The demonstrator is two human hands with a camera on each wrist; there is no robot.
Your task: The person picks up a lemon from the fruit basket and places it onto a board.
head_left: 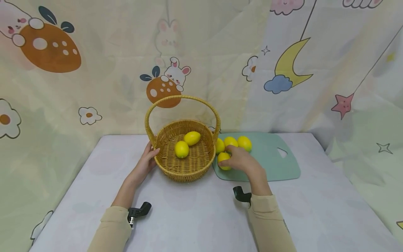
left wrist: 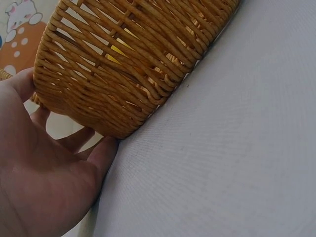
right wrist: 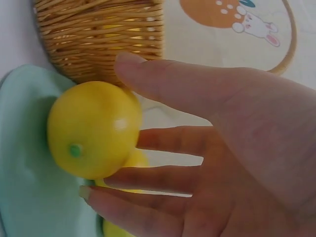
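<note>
A wicker basket [head_left: 185, 171] with a tall arched handle stands on the table, two lemons [head_left: 182, 149] inside it. At its left side my left hand [head_left: 147, 157] holds the basket, thumb at the rim and fingers against the outer weave [left wrist: 113, 74]. Several more lemons [head_left: 244, 143] lie together on the left end of a green cutting board [head_left: 267, 168]. My right hand [head_left: 242, 161] reaches over the nearest lemon [right wrist: 94, 128]. In the right wrist view its thumb is spread away from the fingers, which extend beside and behind that lemon.
The board, with a cut-out grip hole at its right end, lies right beside the basket. A white cloth covers the table [head_left: 195, 220]. Behind stands a printed fabric backdrop [head_left: 214, 52] with cartoon rabbits. Dark wrist mounts [head_left: 140, 210] stick out from both sleeves.
</note>
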